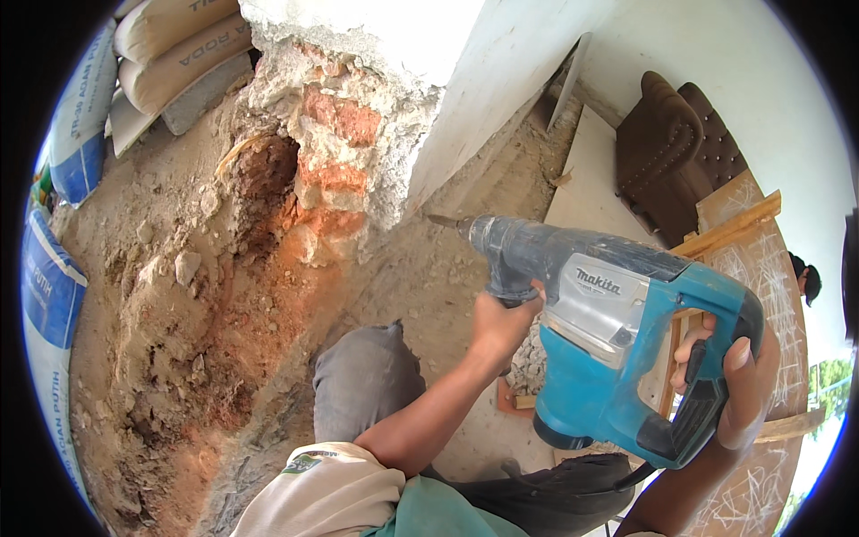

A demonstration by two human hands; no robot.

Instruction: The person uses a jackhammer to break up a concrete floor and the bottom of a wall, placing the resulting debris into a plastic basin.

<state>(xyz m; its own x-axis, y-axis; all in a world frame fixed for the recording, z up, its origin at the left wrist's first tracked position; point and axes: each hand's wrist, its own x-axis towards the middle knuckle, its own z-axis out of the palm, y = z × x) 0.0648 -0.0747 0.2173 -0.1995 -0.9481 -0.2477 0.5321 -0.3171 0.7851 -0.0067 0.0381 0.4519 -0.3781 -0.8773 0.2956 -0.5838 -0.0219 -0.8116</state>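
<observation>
A teal and grey rotary hammer drill (608,304) is held up across the right half of the view, its bit (442,220) pointing left at the broken wall end. My left hand (503,324) is wrapped round the side handle below the drill's front. Round the rear handle closes my right hand (738,385), its fingers showing through the grip opening. Exposed orange brick (340,121) and crumbling plaster (412,134) form the wall end. A small gap separates the bit tip from it, as far as one view can tell.
Loose earth and rubble (170,295) spread along the left. Stacked paper sacks (183,45) and blue-and-white sacks (49,277) stand at the far left. A brown tufted armchair (658,148) is at the back right, near a wooden board (769,313) with battens. My bent knee (367,380) is below the wall.
</observation>
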